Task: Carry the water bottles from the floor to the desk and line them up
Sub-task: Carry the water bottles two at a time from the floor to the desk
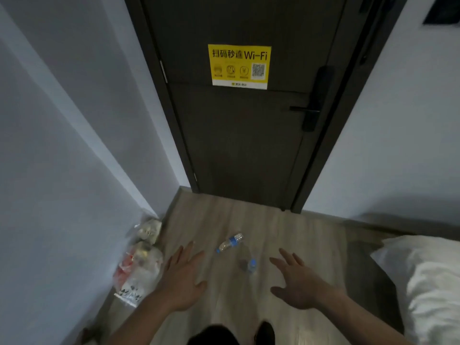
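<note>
Two clear plastic water bottles with blue caps are on the wooden floor in front of a dark door. One bottle (230, 242) lies on its side with a blue label, cap toward the lower left. The other bottle (249, 262) stands closer to me, seen from above. My left hand (183, 280) is stretched out, fingers spread, to the left of the bottles and holding nothing. My right hand (297, 282) is spread open to the right of the standing bottle, also holding nothing. Neither hand touches a bottle. The desk is out of view.
Plastic bags of rubbish (138, 270) sit against the left wall. A closed dark door (249, 145) with a yellow Wi-Fi sign is straight ahead. A bed with white bedding (428, 282) fills the right side. My feet show at the bottom edge.
</note>
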The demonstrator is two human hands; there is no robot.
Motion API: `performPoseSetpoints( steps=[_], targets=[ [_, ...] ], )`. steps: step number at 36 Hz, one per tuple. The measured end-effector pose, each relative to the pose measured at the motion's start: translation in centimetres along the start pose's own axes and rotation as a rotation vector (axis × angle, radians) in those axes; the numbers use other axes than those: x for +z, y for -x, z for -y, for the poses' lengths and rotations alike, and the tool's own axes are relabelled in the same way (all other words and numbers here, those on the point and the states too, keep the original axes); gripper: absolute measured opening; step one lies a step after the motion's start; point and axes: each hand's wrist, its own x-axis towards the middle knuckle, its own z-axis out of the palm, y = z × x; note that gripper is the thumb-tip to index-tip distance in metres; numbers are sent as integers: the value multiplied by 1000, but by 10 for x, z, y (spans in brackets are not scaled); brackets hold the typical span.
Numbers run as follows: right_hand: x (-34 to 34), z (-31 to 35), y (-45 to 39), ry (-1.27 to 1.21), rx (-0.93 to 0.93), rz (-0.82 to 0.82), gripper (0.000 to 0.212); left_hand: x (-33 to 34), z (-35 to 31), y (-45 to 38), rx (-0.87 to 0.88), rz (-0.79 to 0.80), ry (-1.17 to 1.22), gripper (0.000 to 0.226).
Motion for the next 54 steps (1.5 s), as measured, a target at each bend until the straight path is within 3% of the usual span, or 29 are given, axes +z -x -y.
performPoseSetpoints(
  steps=[6,19,26,31,36,45,54],
  targets=[
    [-46,-2,-65,2,-42,26,85,-14,7,-53,-57,-34,88,81],
    [-95,-1,-209,-91,99,42,85,-64,72,-234,-57,170,-15,76],
    [-98,0,-275,-136,208,32,82,-52,97,-338,15,320,-163,78],
    [-92,-5,-311,-162,257,86,73,-37,105,-393,-34,419,-192,76],
    [-71,-23,-354,-179,285,150,63,-4,111,-430,-105,525,-174,74],
    [-2,-81,-441,-232,374,229,54,91,111,-500,-126,560,-113,70],
    [117,-141,-538,-291,436,269,55,240,134,-589,-183,569,-61,66]
  ],
)
